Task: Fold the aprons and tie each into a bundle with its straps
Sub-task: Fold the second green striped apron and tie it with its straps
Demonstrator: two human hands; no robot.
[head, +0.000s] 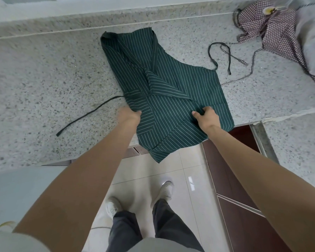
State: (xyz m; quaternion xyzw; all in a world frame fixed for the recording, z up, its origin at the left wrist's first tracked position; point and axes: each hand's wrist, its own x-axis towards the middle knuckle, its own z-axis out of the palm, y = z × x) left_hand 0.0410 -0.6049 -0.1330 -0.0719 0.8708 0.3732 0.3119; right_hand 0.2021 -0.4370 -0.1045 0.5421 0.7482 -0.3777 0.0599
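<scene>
A dark green apron with thin white stripes (171,84) lies partly folded on the speckled stone counter (44,79), its near end hanging over the front edge. My left hand (128,114) grips the apron's left edge. My right hand (205,118) pinches a fold of the cloth near its right side. One dark strap (87,114) trails left across the counter. Another dark strap (218,55) loops to the right of the apron.
A red-and-white checked apron (273,31) lies crumpled at the back right, its thin strap (244,77) trailing toward the green one, beside grey cloth (313,44). The counter turns a corner at the right. Below are pale floor tiles, dark cabinet fronts and my shoes.
</scene>
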